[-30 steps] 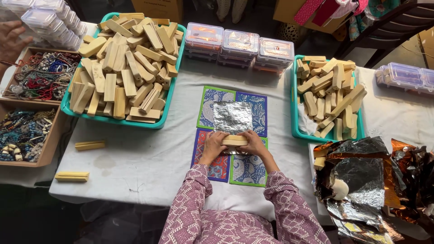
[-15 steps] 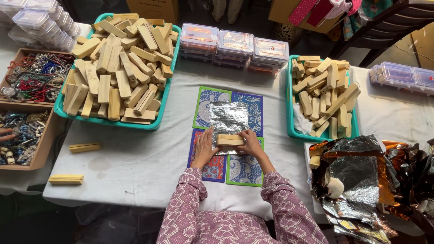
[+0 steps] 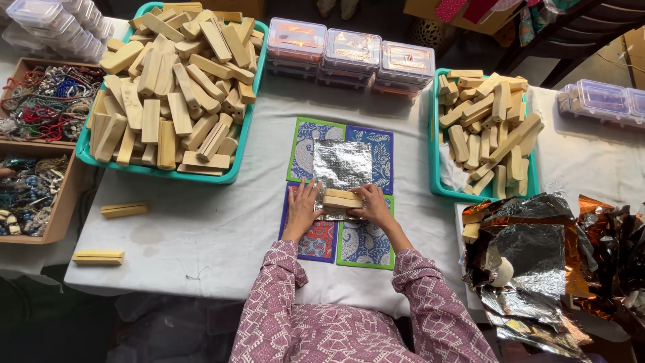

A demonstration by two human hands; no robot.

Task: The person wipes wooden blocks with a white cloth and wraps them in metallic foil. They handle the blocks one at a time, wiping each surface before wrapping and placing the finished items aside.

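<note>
At the centre of the frame, your left hand (image 3: 302, 207) and right hand (image 3: 373, 205) gripped a small stack of pale wooden blocks (image 3: 342, 199) from either side, fingers closed against its ends. The stack sat on the near edge of a square silver foil sheet (image 3: 341, 163), spread over a patterned blue mat (image 3: 309, 138) on the white bench (image 3: 201, 228). A teal tray (image 3: 232, 176) heaped with similar blocks lay at upper left.
</note>
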